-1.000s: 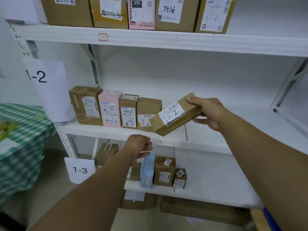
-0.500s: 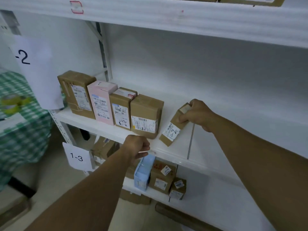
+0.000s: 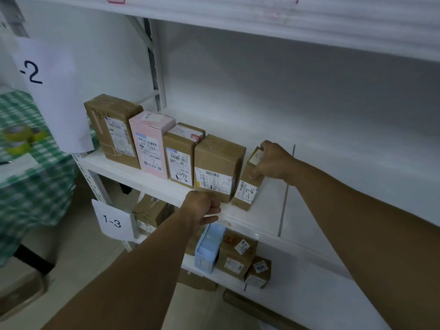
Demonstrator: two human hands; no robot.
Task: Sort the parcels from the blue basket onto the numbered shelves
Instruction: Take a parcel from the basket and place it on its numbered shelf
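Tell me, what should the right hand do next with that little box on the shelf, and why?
Probably let go. The right hand grips the small box, which already stands on the shelf at the end of the row, close beside the bigger brown box, and its label reads 1-2 like its neighbours'.

- Upper paper sign (image 3: 54, 96), at the rack's left post: only "-2" can be read.
- Lower paper sign (image 3: 112, 221): "1-3".
- Handwritten "1-2" is borne on the labels of the leftmost brown box (image 3: 114, 129), the pink box (image 3: 150, 144), the fourth box (image 3: 219, 167) and the small parcel (image 3: 246, 194).
- Third box (image 3: 181, 158): "2490" is written above "1-2".
- Printed label lines and barcodes are too small to be read.
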